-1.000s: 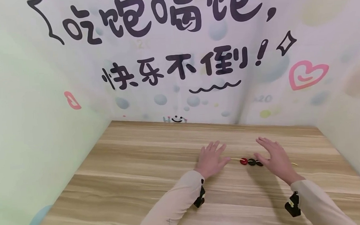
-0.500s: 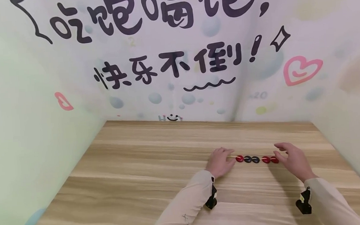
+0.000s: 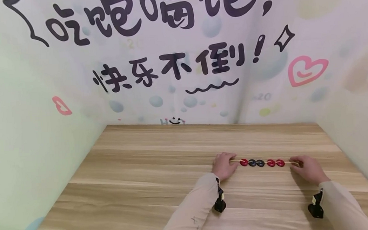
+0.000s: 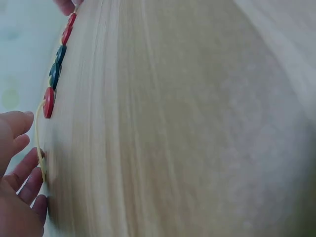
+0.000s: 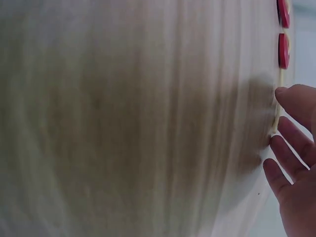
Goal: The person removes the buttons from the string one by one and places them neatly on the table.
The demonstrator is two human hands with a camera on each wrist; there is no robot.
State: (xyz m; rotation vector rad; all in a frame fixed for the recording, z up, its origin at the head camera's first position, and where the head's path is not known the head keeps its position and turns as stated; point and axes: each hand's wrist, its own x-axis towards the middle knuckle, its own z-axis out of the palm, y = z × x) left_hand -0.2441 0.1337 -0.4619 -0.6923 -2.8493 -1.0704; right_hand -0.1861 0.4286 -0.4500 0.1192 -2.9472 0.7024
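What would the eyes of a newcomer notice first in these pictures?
Probably the large dark lettering on the pale back wall. Next, five red and dark buttons on a yellowish cord, in a row on the wooden table between the left hand and right hand.
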